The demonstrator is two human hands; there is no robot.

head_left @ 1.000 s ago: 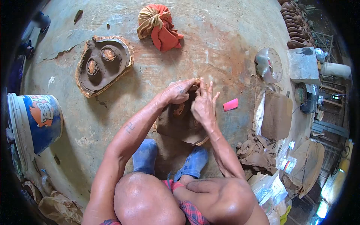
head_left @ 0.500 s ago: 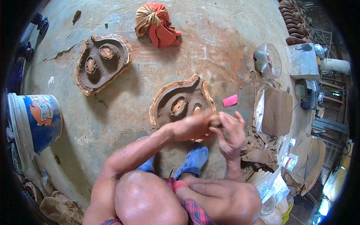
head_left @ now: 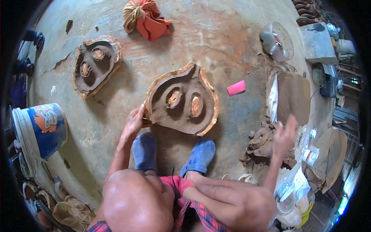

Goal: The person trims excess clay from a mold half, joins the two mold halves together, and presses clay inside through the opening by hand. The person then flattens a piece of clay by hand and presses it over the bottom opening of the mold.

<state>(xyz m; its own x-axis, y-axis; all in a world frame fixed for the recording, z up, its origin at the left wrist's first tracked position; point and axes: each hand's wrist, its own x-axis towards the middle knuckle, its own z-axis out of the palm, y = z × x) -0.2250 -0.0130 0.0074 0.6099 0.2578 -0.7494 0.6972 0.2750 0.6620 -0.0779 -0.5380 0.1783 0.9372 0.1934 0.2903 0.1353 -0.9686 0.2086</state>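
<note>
A clay-lined mould [head_left: 183,120] with a rough orange-brown rim and two raised oval plugs sits on the floor before my feet. My left hand [head_left: 135,119] grips its left edge, thumb at the rim and the other fingers hidden underneath. Off to the right, my right hand [head_left: 285,135] is over the lumps of soft clay [head_left: 259,145], below a flat clay slab [head_left: 293,98]. Its upper fingers look extended and apart, slightly blurred, with nothing visible in them. A second similar mould [head_left: 94,79] lies at the upper left, touched by neither hand.
A red and tan cloth bundle [head_left: 148,21] lies at the top. A pink piece [head_left: 236,88] is right of the near mould. A blue and white bucket [head_left: 44,129] stands left. A curved metal sheet [head_left: 270,40] and a grey block [head_left: 319,44] are upper right. Another person's feet [head_left: 30,66] show far left.
My hands have parted: the left moved to the near mould's left edge, the right moved away to the clay lumps. The near mould is now uncovered and slightly turned. The view has shifted.
</note>
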